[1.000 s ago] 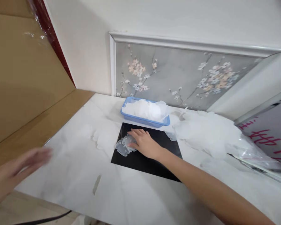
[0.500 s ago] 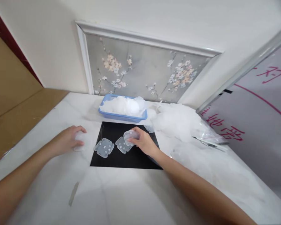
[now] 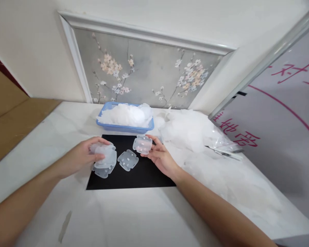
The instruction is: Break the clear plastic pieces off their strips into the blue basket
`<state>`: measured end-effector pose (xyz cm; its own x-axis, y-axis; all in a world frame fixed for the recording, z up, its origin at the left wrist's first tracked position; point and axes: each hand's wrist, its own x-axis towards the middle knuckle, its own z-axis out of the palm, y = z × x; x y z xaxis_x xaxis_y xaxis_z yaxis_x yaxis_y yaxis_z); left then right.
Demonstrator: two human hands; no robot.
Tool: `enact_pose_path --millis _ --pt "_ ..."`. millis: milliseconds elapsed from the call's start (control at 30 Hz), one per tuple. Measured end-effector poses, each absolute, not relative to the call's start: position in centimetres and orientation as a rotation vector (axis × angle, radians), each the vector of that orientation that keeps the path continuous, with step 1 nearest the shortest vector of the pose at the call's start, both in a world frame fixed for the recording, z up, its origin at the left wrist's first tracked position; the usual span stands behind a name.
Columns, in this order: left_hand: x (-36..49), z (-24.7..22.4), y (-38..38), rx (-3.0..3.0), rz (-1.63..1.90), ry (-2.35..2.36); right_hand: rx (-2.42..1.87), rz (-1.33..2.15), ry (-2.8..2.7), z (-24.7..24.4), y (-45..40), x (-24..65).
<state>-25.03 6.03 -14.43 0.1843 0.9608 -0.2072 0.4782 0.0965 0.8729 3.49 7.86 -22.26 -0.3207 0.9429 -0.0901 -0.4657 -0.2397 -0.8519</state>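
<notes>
My left hand (image 3: 89, 156) grips a small stack of translucent plastic pieces (image 3: 106, 155) over the left part of a black sheet (image 3: 141, 176). Partly beneath that stack, a flat translucent piece (image 3: 103, 171) lies on the sheet. Another flat piece (image 3: 128, 160) with white dots rests near the sheet's middle. My right hand (image 3: 158, 154) holds up one squarish translucent piece (image 3: 142, 144) by its right side, above the sheet's back edge.
A blue basket (image 3: 123, 128) full of white translucent pieces stands behind the sheet. To its right is a large white heap (image 3: 185, 128), with clear plastic wrapping (image 3: 221, 139) beside it. A grey strip (image 3: 65, 226) marks the front of the white marbled table (image 3: 105, 216).
My left hand has come right, bringing its stack over the black sheet. My right hand has lifted its piece away from the middle one. The view has shifted slightly.
</notes>
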Motion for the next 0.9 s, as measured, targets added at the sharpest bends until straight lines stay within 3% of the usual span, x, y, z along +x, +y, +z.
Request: enact_pose_path --millis 333,467,600,900 --pt "-22.8 -18.3 9.4 1.790 0.712 1.479 -0.726 1.748 -1.154 -23.1 7.6 3.3" --pt "-22.4 -19.4 8.6 2.234 0.771 1.681 -0.884 1.548 -1.209 -23.5 7.7 3.2" --pt "-21.1 -20.6 6.8 2.544 0.620 1.437 -1.038 1.228 -1.260 -23.5 7.9 3.3" --pt "-20.1 -21.6 6.2 2.465 0.565 1.056 -0.835 1.694 -0.825 -22.9 8.0 3.6"
